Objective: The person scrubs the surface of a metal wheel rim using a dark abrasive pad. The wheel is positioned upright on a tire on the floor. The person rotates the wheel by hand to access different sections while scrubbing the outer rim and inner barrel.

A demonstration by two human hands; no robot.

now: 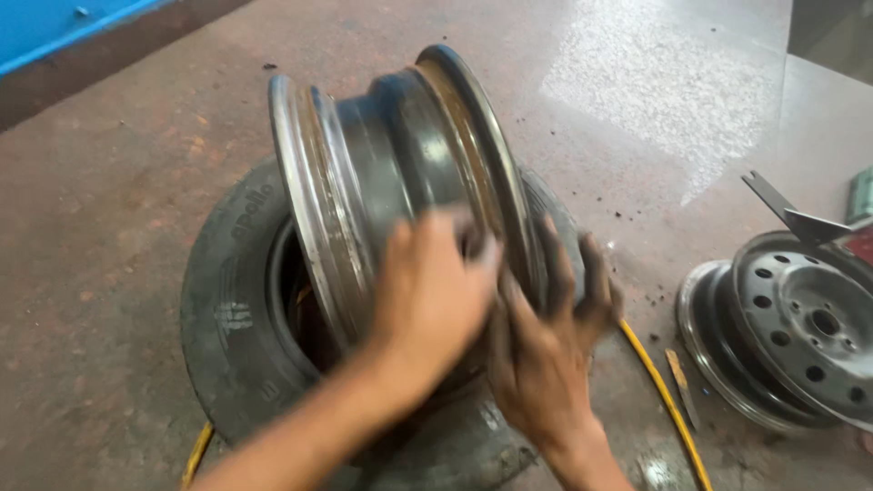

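Note:
A steel wheel rim (pixel 391 173) stands on edge, its lower part inside the opening of a black tyre (pixel 232 300) that lies flat on the floor. My left hand (pixel 427 300) presses on the rim's barrel near its lower middle, fingers curled over the metal. Just to the right, my right hand (pixel 546 341), dirty with grease, has its fingers spread against the rim's right flange and the tyre behind it. Both hands are blurred by motion.
A second steel rim (pixel 791 336) lies at the right, with a dark metal tool (pixel 787 214) beside it. A yellow hose (pixel 664 400) runs under the tyre. A small blade-like tool (pixel 680 386) lies near the hose. A blue panel (pixel 55 27) borders the far left.

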